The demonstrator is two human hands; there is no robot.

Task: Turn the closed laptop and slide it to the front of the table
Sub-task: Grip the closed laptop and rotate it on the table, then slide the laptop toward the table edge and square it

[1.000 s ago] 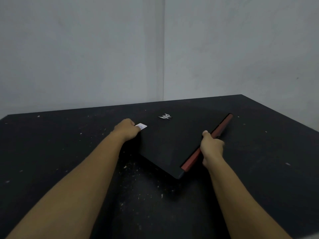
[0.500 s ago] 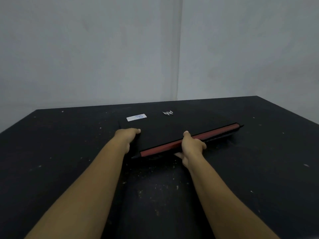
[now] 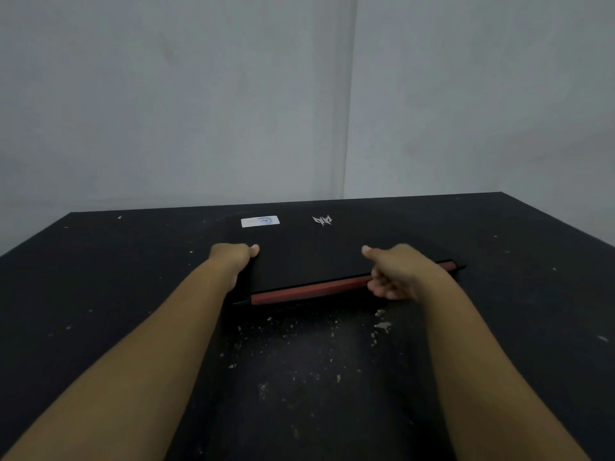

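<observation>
laptop (image 3: 309,257), speckled black table (image 3: 100,294), grey walls (image 3: 166,94)

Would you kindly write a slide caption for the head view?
Both hands, left hand and right hand, grip a closed black laptop on a dusty black table.

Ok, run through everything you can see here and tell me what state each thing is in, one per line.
Laptop: closed, flat on the table, red edge facing the person.
Left hand: grip on the laptop's left edge, thumb on the lid.
Right hand: grip on the red edge near its right end.
Sticker: stuck on the lid.
Table: speckled with pale flecks.
</observation>
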